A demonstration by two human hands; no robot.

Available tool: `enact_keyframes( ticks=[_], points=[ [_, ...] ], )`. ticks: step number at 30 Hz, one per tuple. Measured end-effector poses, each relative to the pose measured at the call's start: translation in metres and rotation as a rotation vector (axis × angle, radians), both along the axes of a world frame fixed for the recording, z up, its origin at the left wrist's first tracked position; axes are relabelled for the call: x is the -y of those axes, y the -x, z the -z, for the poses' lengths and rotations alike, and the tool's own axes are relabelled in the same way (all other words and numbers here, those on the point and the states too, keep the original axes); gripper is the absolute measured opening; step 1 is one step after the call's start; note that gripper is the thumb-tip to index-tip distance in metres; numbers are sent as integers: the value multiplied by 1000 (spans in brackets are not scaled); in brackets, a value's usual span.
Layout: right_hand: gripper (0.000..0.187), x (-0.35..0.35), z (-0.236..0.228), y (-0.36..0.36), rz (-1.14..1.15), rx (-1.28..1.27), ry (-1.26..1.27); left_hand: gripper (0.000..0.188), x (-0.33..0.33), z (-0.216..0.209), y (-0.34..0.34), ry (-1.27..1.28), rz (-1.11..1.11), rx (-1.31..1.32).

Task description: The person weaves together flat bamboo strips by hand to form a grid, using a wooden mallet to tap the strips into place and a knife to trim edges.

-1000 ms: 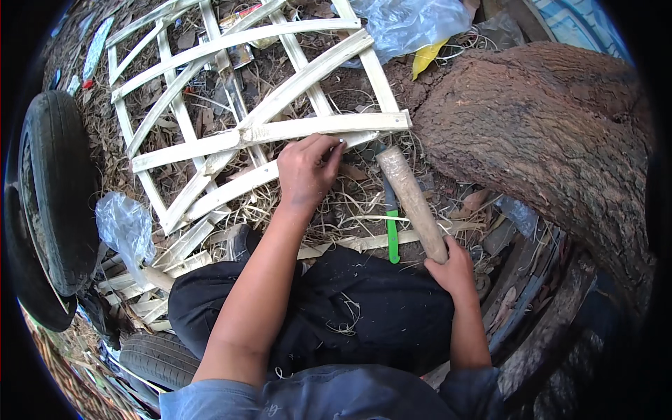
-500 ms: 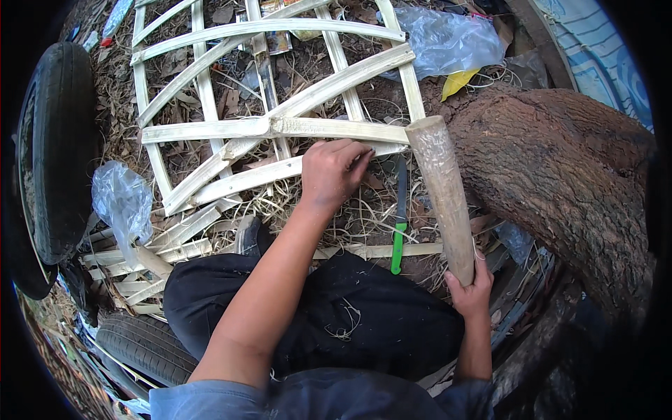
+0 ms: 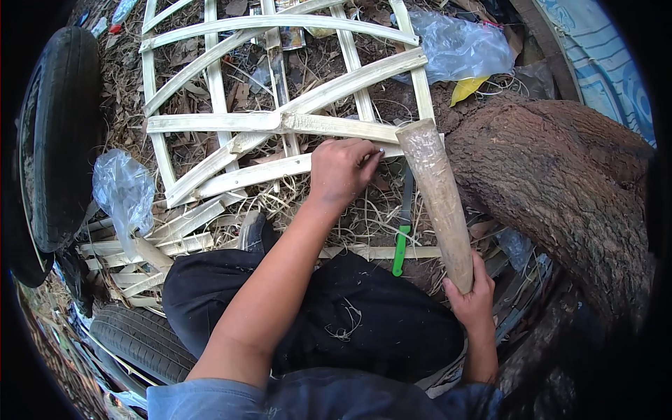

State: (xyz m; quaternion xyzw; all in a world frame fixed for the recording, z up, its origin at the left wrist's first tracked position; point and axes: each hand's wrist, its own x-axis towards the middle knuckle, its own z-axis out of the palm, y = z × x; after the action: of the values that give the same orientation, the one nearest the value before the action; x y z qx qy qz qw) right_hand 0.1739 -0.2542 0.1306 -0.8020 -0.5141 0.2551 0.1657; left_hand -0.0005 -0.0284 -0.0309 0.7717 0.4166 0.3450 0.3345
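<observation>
A lattice of pale split-wood slats [image 3: 210, 123] lies on the ground in front of me. My left hand [image 3: 343, 168] is closed in a pinch against its nearest slat [image 3: 262, 172], towards the right end. A tiny bright spot shows at the fingertips; I cannot make out what they hold. My right hand [image 3: 473, 292] grips the lower end of a thick round wooden club [image 3: 439, 199]. The club points away from me, its blunt far end above the lattice's near right corner. Between the hands, a knife [image 3: 402, 241] with a green handle lies on the ground.
A rough tree trunk [image 3: 553, 175] bounds the right side. Tyres stand at the far left [image 3: 66, 140] and lower left [image 3: 143, 339]. Plastic bags lie at the left [image 3: 122, 192] and far right [image 3: 458, 45]. More slats [image 3: 185, 227] and shavings are scattered near my legs.
The club's far end has shifted left over the lattice corner, and my right hand has come slightly nearer me. My left hand keeps its pinch at the same slat. The whole view has shifted a little.
</observation>
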Motion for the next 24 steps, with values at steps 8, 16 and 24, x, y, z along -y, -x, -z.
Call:
enact_keyframes(
  ticks=[8, 16, 24],
  points=[
    [64, 1, -4, 10, 52, -45, 29, 10, -1, -4, 1, 55, -9, -30],
    [61, 0, -1, 20, 95, -48, 117, 10, -4, -20, -3, 227, -22, -154],
    [45, -81, 23, 57, 291, -378, -153, 11, -6, -29, -4, 295, -17, -195]
  ],
)
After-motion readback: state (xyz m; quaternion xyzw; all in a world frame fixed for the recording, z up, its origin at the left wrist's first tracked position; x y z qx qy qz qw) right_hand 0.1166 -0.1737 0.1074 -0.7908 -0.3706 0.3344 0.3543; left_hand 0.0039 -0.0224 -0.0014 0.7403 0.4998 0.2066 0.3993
